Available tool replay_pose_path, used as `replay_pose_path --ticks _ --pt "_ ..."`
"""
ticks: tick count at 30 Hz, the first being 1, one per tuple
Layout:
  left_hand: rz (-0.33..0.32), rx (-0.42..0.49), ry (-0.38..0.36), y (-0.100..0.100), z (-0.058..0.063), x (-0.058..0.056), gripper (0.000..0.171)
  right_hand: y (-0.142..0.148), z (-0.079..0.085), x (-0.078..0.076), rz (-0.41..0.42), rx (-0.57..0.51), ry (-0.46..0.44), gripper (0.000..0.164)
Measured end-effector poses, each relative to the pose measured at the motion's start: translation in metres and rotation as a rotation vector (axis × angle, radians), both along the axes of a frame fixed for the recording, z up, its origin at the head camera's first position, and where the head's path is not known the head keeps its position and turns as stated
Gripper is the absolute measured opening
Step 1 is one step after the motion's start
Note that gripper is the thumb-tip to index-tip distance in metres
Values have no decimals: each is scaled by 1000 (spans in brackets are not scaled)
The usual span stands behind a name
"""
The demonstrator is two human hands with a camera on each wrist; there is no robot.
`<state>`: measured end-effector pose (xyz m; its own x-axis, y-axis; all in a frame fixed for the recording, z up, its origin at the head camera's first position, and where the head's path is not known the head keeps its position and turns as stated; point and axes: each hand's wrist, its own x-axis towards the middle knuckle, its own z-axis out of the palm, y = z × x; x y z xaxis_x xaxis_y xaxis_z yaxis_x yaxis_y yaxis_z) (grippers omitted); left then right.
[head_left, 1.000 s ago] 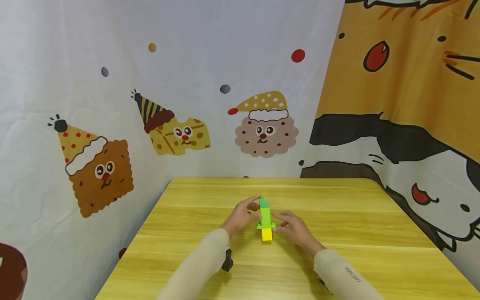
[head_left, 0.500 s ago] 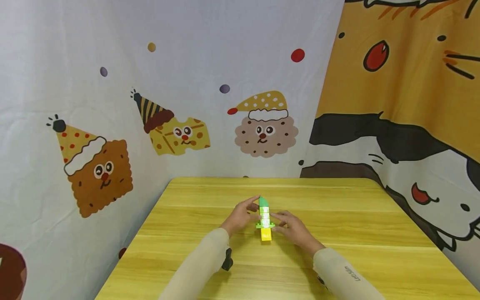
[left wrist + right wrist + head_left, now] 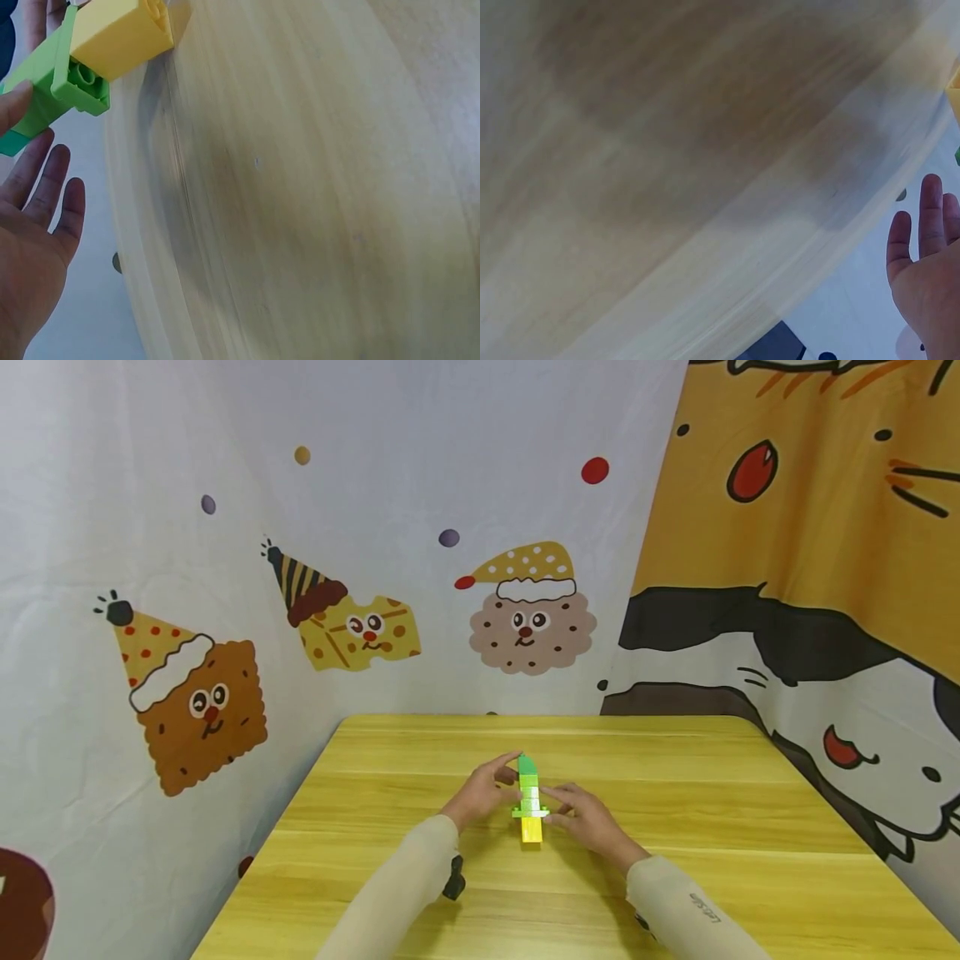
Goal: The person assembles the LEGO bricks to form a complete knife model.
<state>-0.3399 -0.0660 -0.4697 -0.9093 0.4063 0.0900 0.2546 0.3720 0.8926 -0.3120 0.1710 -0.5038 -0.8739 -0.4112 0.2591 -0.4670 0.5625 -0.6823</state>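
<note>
A stack of building blocks [image 3: 529, 800], shaped like a short sword, stands between my hands in the head view. It has a dark green pointed tip, a light green body, a green crosspiece and a yellow end [image 3: 124, 36]. The left wrist view shows part of the yellow end's hollow underside. With thumb and forefinger my left hand [image 3: 480, 793] holds the stack at its left side and tip; its other fingers are spread. From the right, my right hand [image 3: 592, 822] has thumb and forefinger at the body and crosspiece. In the right wrist view its other fingers [image 3: 930, 217] extend loosely.
The wooden table [image 3: 675, 893] spreads under both arms, with its far edge a short way beyond the hands. Behind it hangs a white curtain [image 3: 412, 485] with cartoon prints. A black device [image 3: 454, 881] is strapped at the left wrist.
The hands and the stack stay in nearly the same place. Bright glare showed on the green and yellow faces half a second ago; it is now weaker, as with a slight tilt.
</note>
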Motion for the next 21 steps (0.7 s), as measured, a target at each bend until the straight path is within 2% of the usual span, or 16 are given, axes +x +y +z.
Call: replay_pose_path --ticks 6,12,21 --pt "17 -52 -40 -1 -4 -3 74 1 -1 0 6 9 -19 51" --pt "0 -113 -82 -4 -10 -5 74 1 -3 1 43 24 -20 50" --pt "-43 -80 -116 -5 -18 -9 74 0 -2 4 79 23 -63 51"
